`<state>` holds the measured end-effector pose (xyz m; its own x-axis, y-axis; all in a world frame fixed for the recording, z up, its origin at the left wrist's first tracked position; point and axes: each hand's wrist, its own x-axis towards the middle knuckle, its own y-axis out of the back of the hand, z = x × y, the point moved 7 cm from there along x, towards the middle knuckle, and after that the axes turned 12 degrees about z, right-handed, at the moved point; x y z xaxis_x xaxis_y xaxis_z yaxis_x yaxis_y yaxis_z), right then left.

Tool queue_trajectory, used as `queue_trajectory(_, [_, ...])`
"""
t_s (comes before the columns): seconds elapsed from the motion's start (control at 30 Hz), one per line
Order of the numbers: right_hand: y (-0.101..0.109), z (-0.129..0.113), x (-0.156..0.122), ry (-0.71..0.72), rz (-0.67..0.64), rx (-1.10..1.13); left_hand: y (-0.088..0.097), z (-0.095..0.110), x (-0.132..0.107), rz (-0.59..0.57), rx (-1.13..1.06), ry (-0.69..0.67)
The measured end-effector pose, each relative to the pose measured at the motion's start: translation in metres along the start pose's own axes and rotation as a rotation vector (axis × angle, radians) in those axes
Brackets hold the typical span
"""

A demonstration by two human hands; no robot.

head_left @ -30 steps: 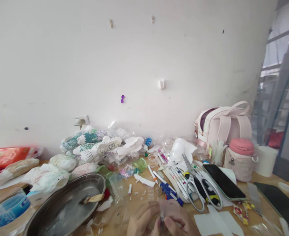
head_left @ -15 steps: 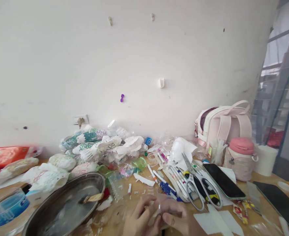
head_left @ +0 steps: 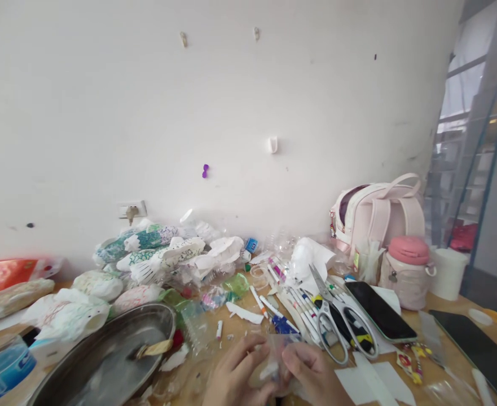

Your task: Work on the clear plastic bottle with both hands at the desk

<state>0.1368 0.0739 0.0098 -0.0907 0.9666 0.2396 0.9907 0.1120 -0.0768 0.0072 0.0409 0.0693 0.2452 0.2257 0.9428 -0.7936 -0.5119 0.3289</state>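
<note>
At the bottom centre, my left hand [head_left: 231, 378] and my right hand [head_left: 316, 375] are closed together around a small clear plastic piece [head_left: 273, 361] held between the fingertips. Both hands are cut off by the frame's lower edge. Just beyond them on the wooden table [head_left: 240, 332] lie white marker pens [head_left: 303, 307], a blue-patterned pen [head_left: 284, 325] and large scissors [head_left: 335, 321] with light grey handles.
A metal pan [head_left: 108, 352] with a brush sits at left, a taped clear tub [head_left: 3, 366] beside it. Decorated white plastic shapes [head_left: 155, 254] pile against the wall. A black phone [head_left: 377, 316], pink flask [head_left: 407, 270], pink backpack [head_left: 379, 211], white cup [head_left: 449, 273] and dark tablet [head_left: 480, 349] stand right.
The view has shifted a little to the right, so everything sits slightly further left. My hands stay together at the bottom centre, turning the clear piece between the fingers.
</note>
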Motion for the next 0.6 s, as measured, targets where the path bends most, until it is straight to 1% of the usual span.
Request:
queue_trajectory(0.1, [-0.001,0.001,0.001,-0.002,-0.012,-0.038,0.001,-0.001,0.003,-0.008,-0.022,-0.022])
queue_trajectory(0.2, [0.002,0.003,0.002,-0.022,0.013,-0.086,-0.003,-0.003,0.000,-0.078,-0.040,-0.004])
queue_trajectory(0.3, [0.002,0.006,0.002,-0.037,-0.008,-0.104,-0.007,-0.003,-0.004,-0.122,-0.033,0.000])
queue_trajectory(0.4, [0.004,0.013,0.001,-0.077,-0.015,-0.102,-0.010,-0.006,-0.008,-0.139,-0.010,0.048])
queue_trajectory(0.5, [0.006,0.017,0.000,-0.110,-0.007,-0.100,-0.015,-0.010,-0.018,-0.172,0.008,0.101])
queue_trajectory(0.6, [0.003,0.012,0.000,-0.128,-0.005,-0.071,-0.024,-0.017,-0.034,-0.277,0.048,0.176])
